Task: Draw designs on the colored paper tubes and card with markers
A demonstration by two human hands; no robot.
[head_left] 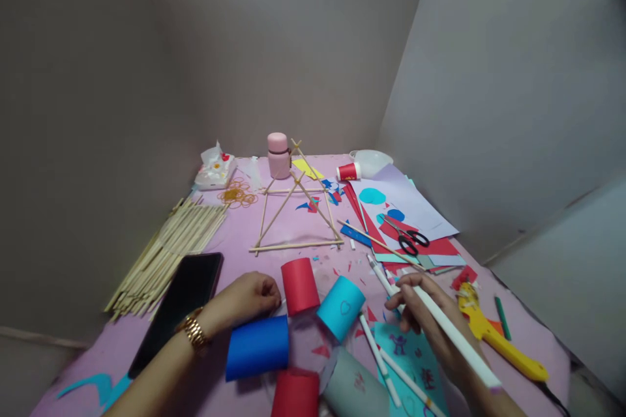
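My left hand (254, 296), with a gold watch band (194, 332) on the wrist, rests with curled fingers beside a red paper tube (299, 285) and a blue paper tube (257, 346); what is in its fingers, if anything, is hidden. In my right hand (425, 309) a white felt-tip marker (454, 332) with a purple end slants back over the hand. Under that hand lies a turquoise sheet (403, 345) with purple drawings. Between my hands are a turquoise tube (341, 308) bearing a drawn heart, a second red tube (296, 394) and a grey-green tube (359, 384).
Farther off stands a wooden stick frame (298, 246). Left are bundled sticks (166, 254) and a black phone (178, 313). Scissors (408, 238), coloured paper (386, 186) and a yellow glue gun (508, 348) lie right. A pink flask (278, 159) stands behind; scraps and markers (379, 358) are scattered.
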